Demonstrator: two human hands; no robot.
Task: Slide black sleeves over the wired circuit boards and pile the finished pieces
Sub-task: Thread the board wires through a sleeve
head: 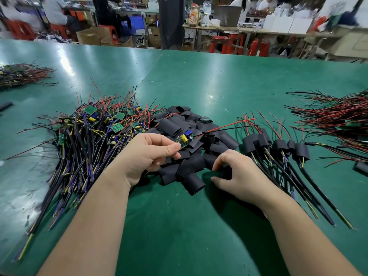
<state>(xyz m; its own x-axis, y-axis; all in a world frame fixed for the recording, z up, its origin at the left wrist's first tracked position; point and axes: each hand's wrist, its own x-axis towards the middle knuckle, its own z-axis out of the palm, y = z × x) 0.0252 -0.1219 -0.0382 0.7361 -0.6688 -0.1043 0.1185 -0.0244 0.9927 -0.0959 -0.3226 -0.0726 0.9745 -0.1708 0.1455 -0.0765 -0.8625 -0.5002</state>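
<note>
— Why was the board (185,138) up in the air?
— The left hand (147,154) pinched its near end above the heap (179,124), leads pointing away, probably so that a sleeve could slip on.
— And the right hand (237,176)?
— Lower, near the board, its fingers were curled round one sleeve (227,172). Done pieces (278,146) lay just to its right.

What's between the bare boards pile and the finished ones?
A heap of black sleeves, in the head view. The left hand holds a board over it; the right hand pinches one sleeve.
</note>
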